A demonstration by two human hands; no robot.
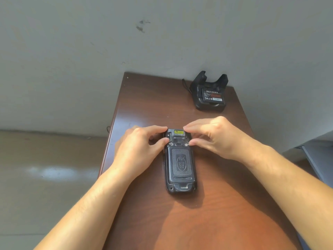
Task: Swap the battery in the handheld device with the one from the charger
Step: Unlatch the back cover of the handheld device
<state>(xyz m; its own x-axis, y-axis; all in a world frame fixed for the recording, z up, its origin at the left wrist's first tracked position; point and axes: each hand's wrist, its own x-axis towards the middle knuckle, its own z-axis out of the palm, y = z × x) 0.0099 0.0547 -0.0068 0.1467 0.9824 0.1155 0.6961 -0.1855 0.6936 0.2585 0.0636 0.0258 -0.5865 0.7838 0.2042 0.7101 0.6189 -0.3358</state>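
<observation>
A black handheld device (180,165) lies face down on the brown table (147,105), its textured battery cover closed. My left hand (138,147) pinches the device's far end from the left, thumb tip at a small metal latch. My right hand (214,138) pinches the same end from the right, thumb at the other latch. At the table's far right corner stands a black charger cradle (210,103) with a labelled battery (212,95) sitting in its slot.
The table is narrow, with its left edge close to my left wrist. A thin cable (185,86) runs from the charger's left side. Grey floor lies beyond the table and a beige surface to the left.
</observation>
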